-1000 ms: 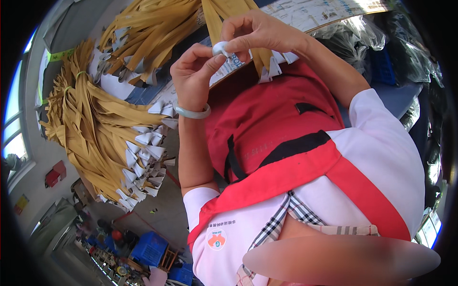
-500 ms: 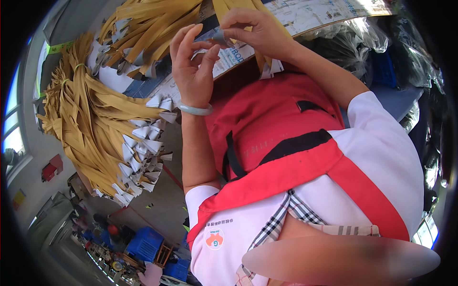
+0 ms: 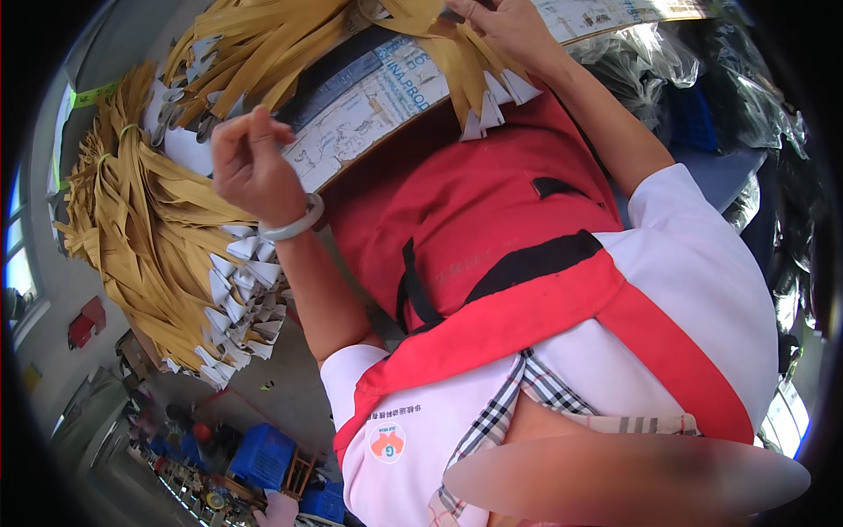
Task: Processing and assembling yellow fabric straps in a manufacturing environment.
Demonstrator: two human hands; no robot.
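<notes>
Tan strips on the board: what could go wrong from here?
1. The tan strip bundle hangs over the edge of the printed board, held only by the right hand; it might slide off.
2. The left hand is off the board, so it could tip.

Bright windows (image 3: 16, 263) left, blue crates (image 3: 263, 457) on grey floor (image 3: 290, 395)

White printed cardboard box edge (image 3: 369, 114) across top; clear plastic bags (image 3: 667, 53) right.

Left hand (image 3: 250, 162) loosely curled above tan strips (image 3: 149, 255), right hand (image 3: 505, 25) pinching strips at printed cardboard (image 3: 369, 119)
</notes>
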